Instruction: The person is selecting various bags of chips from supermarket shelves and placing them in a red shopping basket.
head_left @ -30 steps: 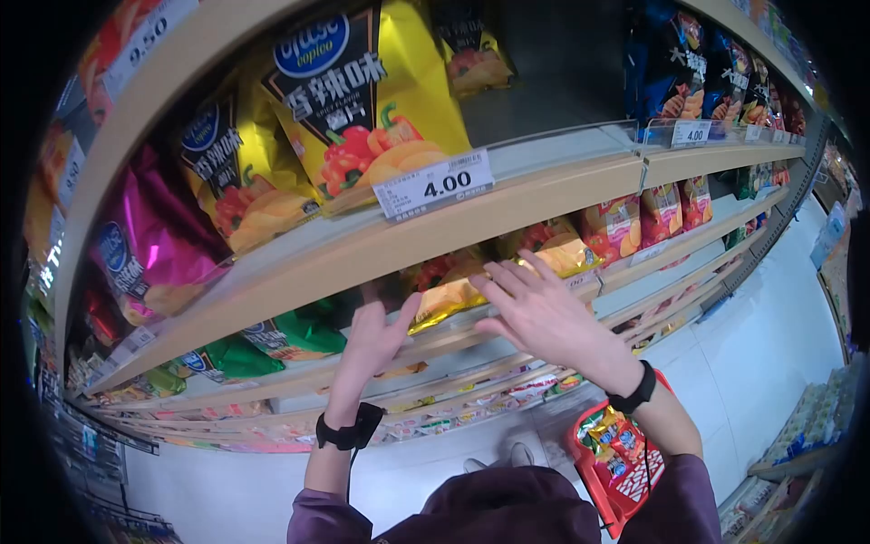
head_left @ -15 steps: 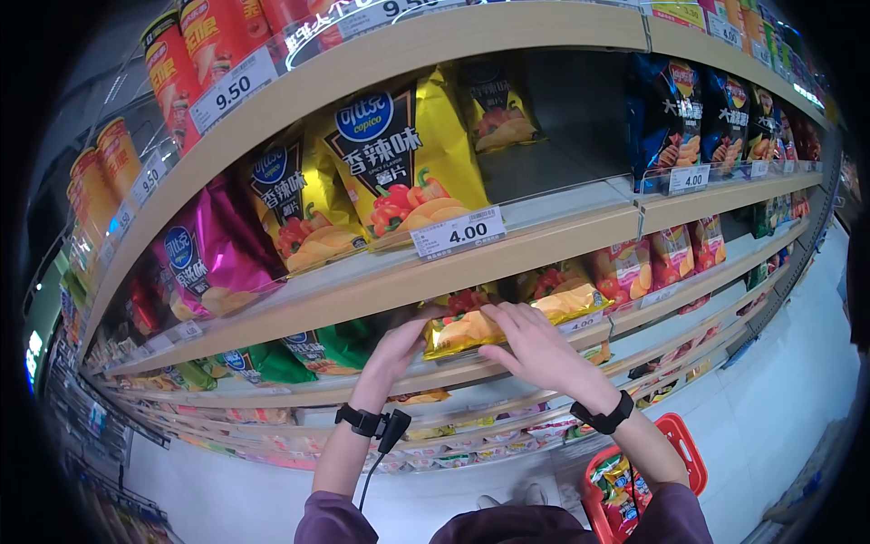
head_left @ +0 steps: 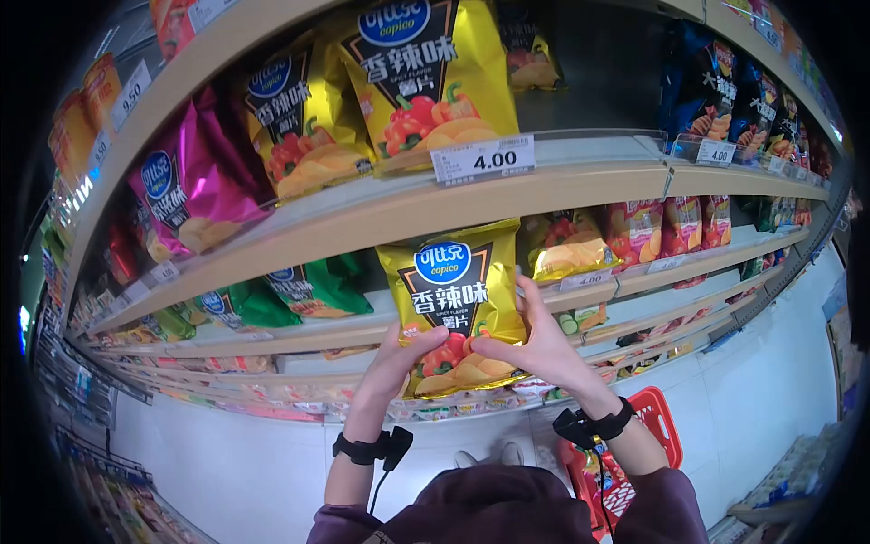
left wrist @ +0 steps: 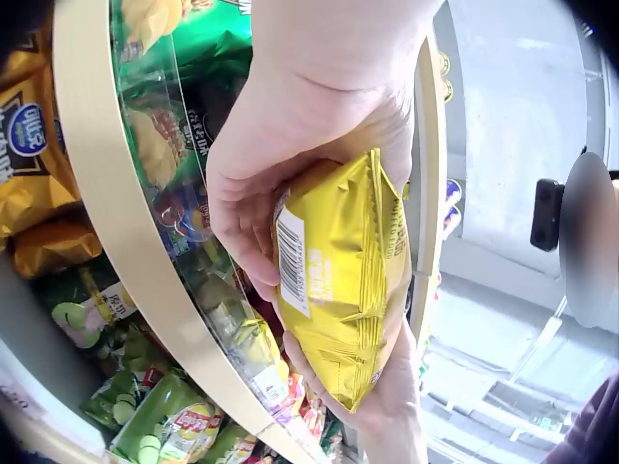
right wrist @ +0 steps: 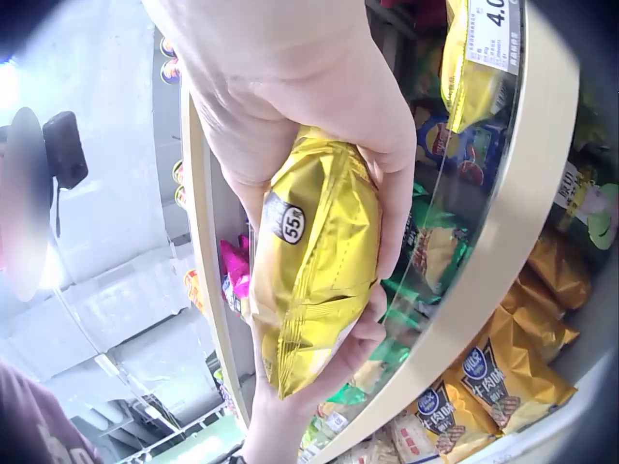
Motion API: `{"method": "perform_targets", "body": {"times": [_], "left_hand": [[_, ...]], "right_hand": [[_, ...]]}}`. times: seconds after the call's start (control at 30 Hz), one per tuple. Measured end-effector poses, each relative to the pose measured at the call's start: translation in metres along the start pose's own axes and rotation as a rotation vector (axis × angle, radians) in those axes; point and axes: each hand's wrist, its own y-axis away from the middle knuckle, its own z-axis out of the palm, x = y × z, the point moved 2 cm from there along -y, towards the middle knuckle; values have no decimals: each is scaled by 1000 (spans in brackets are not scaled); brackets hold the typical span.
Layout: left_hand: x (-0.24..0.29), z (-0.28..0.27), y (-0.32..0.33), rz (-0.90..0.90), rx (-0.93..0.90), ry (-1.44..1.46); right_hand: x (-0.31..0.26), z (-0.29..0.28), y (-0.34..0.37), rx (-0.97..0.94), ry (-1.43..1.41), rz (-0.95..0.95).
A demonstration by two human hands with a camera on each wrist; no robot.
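Observation:
A yellow bag of chips (head_left: 450, 295) with a black front panel is held upright between both hands, in front of the shelf. My left hand (head_left: 397, 364) grips its left side, thumb across the front. On the right side my right hand (head_left: 544, 349) grips it the same way, the two thumbs close together over the pepper picture. In the left wrist view, the left fingers (left wrist: 242, 227) curl behind the bag beside its barcode. The bag's crimped bottom seam (right wrist: 314, 266) faces the camera in the right wrist view.
Another yellow bag (head_left: 566, 243) lies on the lower shelf, right of the held one. Green bags (head_left: 317, 286) sit to its left. A shelf edge (head_left: 562, 195) with price tags runs above. On the floor at right stands a red basket (head_left: 669, 428) containing packets.
Both hands have taken the yellow bag from the lower shelf and drawn it out toward the body. Its front has tipped up into full view, and the thumbs now lie over it.

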Motion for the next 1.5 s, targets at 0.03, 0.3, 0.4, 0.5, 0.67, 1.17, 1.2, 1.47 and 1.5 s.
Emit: {"method": "perform_targets", "body": {"times": [0.03, 0.3, 0.4, 0.5, 0.67, 1.17, 1.2, 1.47, 1.5], "left_hand": [[-1, -1, 3, -8, -12, -12], [-11, 6, 11, 239, -23, -274], [-14, 9, 17, 247, -16, -258], [-15, 14, 27, 237, -49, -301], [-31, 11, 34, 406, -148, -499], [39, 6, 33, 879, 95, -814], [50, 7, 35, 948, 128, -834], [100, -2, 33, 1166, 251, -999], [101, -4, 33, 1173, 269, -1028]], "right_hand": [[8, 3, 3, 11, -7, -24], [38, 16, 21, -63, -8, 48], [37, 16, 26, 13, -14, -2], [29, 12, 34, 49, 53, -73], [-18, -23, 59, 230, 153, -130], [-211, -113, -34, 316, 63, -40], [-215, -117, -43, 304, 39, -44], [-227, -150, -112, 214, -57, 24], [-228, -153, -119, 209, -32, 31]]}}
